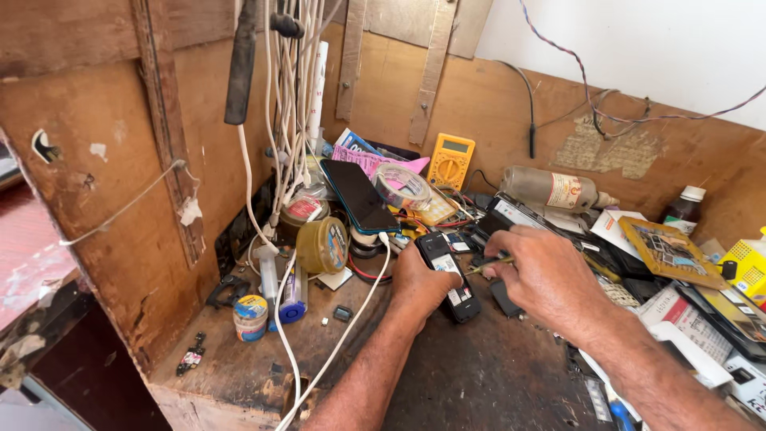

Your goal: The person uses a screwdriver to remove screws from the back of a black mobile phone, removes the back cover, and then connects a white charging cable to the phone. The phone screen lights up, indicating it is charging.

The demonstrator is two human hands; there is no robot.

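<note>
Nearby, tape roll (401,187) and multimeter (450,160) crowd phone (448,276)

yellow multimeter (451,160) at back wall, tape roll (402,186), smartphone (360,196) propped w/ white cable (351,319), plastic bottle (550,190) lying flat

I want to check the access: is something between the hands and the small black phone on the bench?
Nothing visible: the left hand grips the small black phone, and the right hand brings a thin tool to it.
</note>
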